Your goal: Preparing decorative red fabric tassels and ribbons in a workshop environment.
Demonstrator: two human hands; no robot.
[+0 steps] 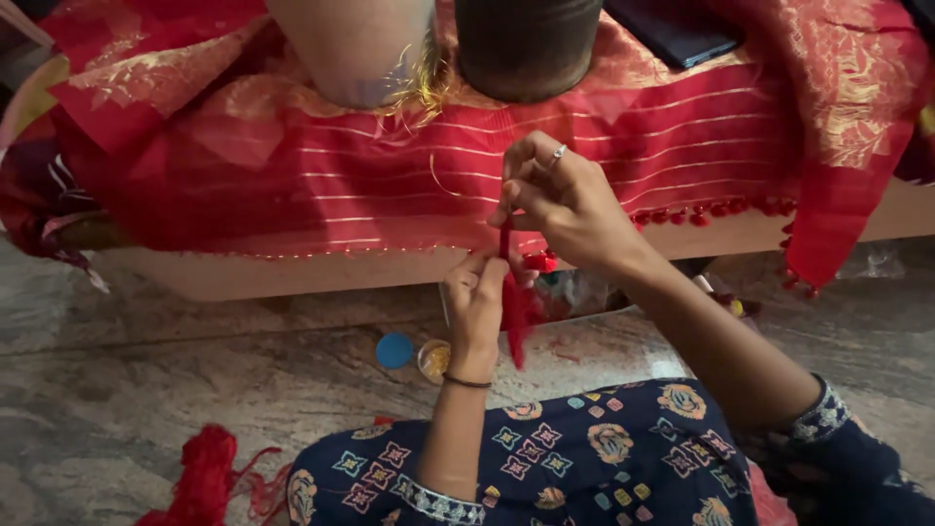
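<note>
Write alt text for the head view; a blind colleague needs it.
Two hands work a red tassel at the edge of a red cloth: the left hand pinches it low, the right hand pinches its top. On the stone floor lie a blue lid and red thread.

We pinch a red thread tassel (513, 310) between our left hand (474, 304) below and our right hand (563, 202) above. Just beyond our hands hangs the red cloth (321, 185); left of our left wrist lie a blue lid (393, 350) and small jar (433, 359).
</note>
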